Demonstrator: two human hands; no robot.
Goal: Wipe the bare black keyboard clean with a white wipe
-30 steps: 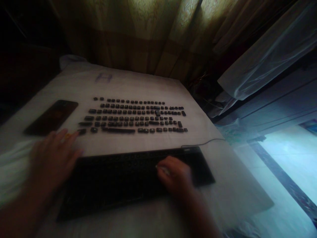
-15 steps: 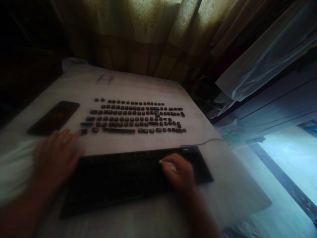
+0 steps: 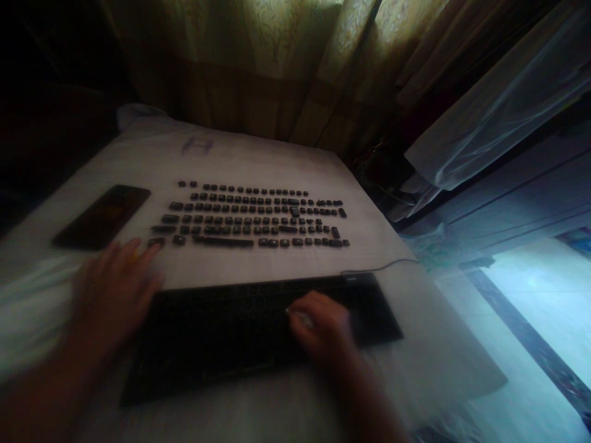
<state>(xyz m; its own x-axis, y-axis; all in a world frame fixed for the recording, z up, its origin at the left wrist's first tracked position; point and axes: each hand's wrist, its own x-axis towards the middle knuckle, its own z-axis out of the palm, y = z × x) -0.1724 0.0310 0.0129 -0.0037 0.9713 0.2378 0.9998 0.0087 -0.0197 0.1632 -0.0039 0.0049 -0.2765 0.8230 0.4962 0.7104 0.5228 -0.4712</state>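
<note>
Black oblong keyboard (image 3: 217, 338) lies flat under the right hand (image 3: 322, 325), which pinches a small whitish object (image 3: 305, 319); the left hand (image 3: 115, 286) rests loosely spread beside small black keycaps (image 3: 237, 230), rowed apparently to keep order.

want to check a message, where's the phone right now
In the head view, the phone lies on the pale cloth at the left, just beyond the left hand and left of the rows of loose keycaps.
</note>
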